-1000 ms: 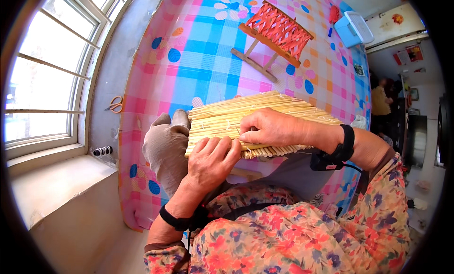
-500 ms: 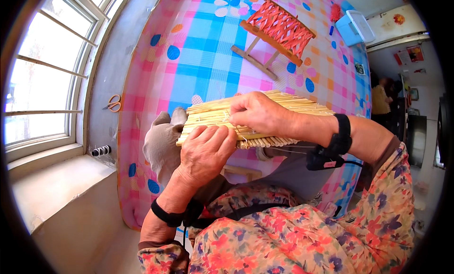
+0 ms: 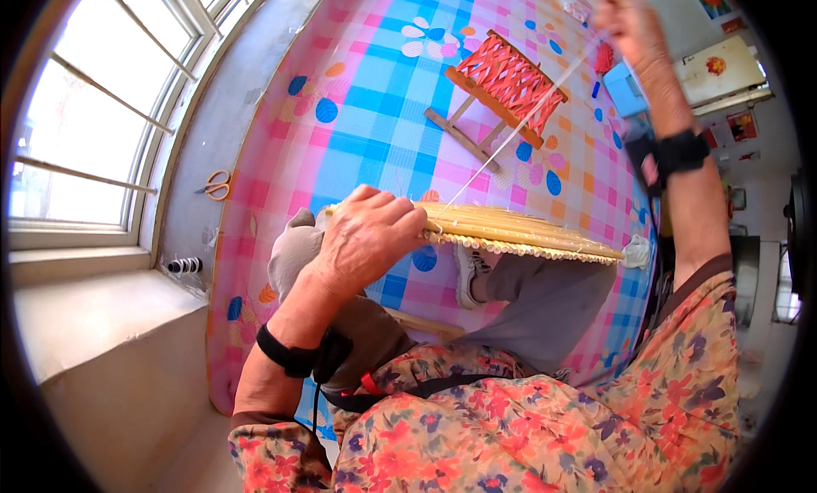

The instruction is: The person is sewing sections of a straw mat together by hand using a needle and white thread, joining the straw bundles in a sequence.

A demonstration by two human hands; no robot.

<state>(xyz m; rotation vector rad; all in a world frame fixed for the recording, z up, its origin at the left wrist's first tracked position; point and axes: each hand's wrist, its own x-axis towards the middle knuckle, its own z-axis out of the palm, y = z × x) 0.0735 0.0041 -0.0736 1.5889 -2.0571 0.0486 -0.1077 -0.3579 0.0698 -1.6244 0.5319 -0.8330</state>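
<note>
My left hand point(image 3: 368, 236) is closed over the left end of a yellow straw mat point(image 3: 523, 233), which lies nearly edge-on across my legs. My right hand point(image 3: 628, 20) is raised high at the upper right, blurred by motion, its fingers closed on a pale thread point(image 3: 523, 125) that runs taut down to the mat beside my left hand. Beyond the mat stands a small wooden stool point(image 3: 506, 83) with a red woven seat.
I sit on a checked, flowered sheet point(image 3: 370, 144). A barred window point(image 3: 98, 144) is at left, with orange scissors point(image 3: 219, 186) and a striped spool point(image 3: 185, 266) on its grey ledge. A blue box point(image 3: 624, 88) and a cream cabinet point(image 3: 715, 71) are at back right.
My right hand has risen from the mat to the upper right, drawing the thread out long. The mat has tipped more edge-on, with my left hand still gripping it.
</note>
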